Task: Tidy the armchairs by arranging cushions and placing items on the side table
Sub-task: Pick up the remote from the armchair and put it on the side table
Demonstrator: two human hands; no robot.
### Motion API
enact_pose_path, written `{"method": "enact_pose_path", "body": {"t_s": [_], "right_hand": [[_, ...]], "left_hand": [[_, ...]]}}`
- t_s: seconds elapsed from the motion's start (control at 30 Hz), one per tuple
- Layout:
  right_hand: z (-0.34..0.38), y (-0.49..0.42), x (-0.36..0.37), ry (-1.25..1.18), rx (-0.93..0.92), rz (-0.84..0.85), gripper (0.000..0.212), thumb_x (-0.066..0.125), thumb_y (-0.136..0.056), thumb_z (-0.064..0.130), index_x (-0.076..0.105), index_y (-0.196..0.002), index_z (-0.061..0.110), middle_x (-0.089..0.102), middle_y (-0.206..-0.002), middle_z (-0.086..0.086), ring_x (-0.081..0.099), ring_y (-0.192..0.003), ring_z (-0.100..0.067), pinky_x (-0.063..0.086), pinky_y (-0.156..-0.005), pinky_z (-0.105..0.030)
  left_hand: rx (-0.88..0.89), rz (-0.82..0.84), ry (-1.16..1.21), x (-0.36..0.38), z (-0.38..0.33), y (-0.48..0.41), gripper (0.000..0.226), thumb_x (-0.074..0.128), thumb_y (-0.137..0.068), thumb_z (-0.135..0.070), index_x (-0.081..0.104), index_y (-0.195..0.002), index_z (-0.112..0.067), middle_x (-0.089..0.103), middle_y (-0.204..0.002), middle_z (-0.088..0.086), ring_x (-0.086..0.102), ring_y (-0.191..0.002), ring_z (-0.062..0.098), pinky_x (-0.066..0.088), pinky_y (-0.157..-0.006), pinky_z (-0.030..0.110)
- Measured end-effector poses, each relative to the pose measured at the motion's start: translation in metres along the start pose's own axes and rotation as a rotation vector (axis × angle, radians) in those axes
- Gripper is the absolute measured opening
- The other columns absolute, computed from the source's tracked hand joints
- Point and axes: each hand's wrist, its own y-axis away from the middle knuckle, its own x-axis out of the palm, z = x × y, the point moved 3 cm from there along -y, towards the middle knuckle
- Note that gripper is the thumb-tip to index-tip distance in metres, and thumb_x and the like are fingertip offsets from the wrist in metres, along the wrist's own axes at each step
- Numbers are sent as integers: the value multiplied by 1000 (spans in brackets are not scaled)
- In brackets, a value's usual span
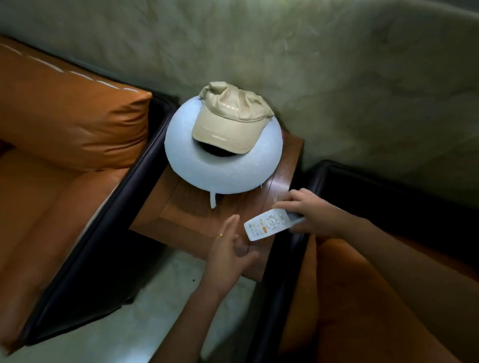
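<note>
Plastic, seemingly light, stiff and smooth, the slim white remote control (269, 225) lies at the brown wooden side table's (185, 213) near corner, its right end gripped across the narrow sides by the right hand (313, 216), the left hand (229, 247) open just beside it.

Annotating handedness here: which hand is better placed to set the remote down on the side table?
Right. The right hand grips the remote by one end, over the right edge of the side table. The left hand is open beside it, holding nothing.
</note>
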Motion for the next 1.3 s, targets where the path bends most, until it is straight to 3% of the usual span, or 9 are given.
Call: {"method": "enact_pose_path", "body": {"t_s": [0.1,0.2,0.37,0.57,0.63,0.73,1.1,1.2,1.3], "right_hand": [[-15,-28,15,75,-125,31,66,74,-88,32,46,-146,41,43,-135,13,26,-117,-5,34,-102,-26],[-27,-41,28,39,-187,-2,67,77,-85,29,49,-146,37,49,-137,7,35,-125,-16,39,-107,-35],[-54,-52,35,3,-217,-73,71,80,-84,23,49,-147,32,50,-144,1,37,-135,-23,40,-112,-42],[-80,-45,38,-262,70,-251,87,77,-88,35,28,-159,27,24,-165,-4,23,-152,-23,26,-123,-43],[-85,-43,42,-318,123,-289,85,75,-89,38,29,-159,21,25,-164,-4,25,-151,-22,26,-123,-41],[-87,-42,48,-365,156,-297,82,73,-91,36,29,-159,16,28,-162,-2,30,-148,-20,30,-120,-36],[-103,-61,43,-484,224,-403,82,67,-95,32,22,-161,16,21,-168,-3,20,-154,-14,26,-124,-40],[-103,-65,40,-494,245,-388,83,66,-95,29,19,-162,17,15,-169,0,16,-155,-11,25,-125,-38],[-96,-63,42,-521,249,-376,83,64,-94,26,17,-162,18,13,-170,1,15,-155,-10,25,-125,-38]], "left_hand": [[37,17,-125,22,15,-31,93,87,-74,-18,39,-153,-22,37,-159,-6,49,-133,15,52,-102,39],[61,-70,-304,31,22,-49,69,82,-79,-23,56,-142,-17,59,-139,2,58,-118,23,53,-94,38],[59,-115,-424,46,16,-61,63,76,-85,-32,56,-141,-14,61,-130,6,62,-107,24,52,-91,36],[8,-235,-347,58,0,-59,60,77,-85,-35,59,-138,-14,62,-117,2,60,-85,8,37,-77,8],[2,-263,-305,63,-4,-58,59,77,-86,-36,59,-137,-13,60,-116,3,61,-84,8,41,-76,5],[22,-294,-239,72,-8,-63,59,78,-85,-38,60,-136,-13,57,-113,0,64,-83,9,55,-75,19],[44,-311,-257,77,-22,-107,53,78,-83,-42,65,-129,-19,59,-111,1,66,-75,8,57,-84,34],[34,-319,-248,80,-22,-117,53,76,-80,-46,65,-125,-21,59,-109,1,69,-83,18,56,-86,41],[40,-323,-188,82,-22,-113,53,79,-82,-40,63,-128,-17,58,-112,2,65,-79,6,58,-83,41]]}}
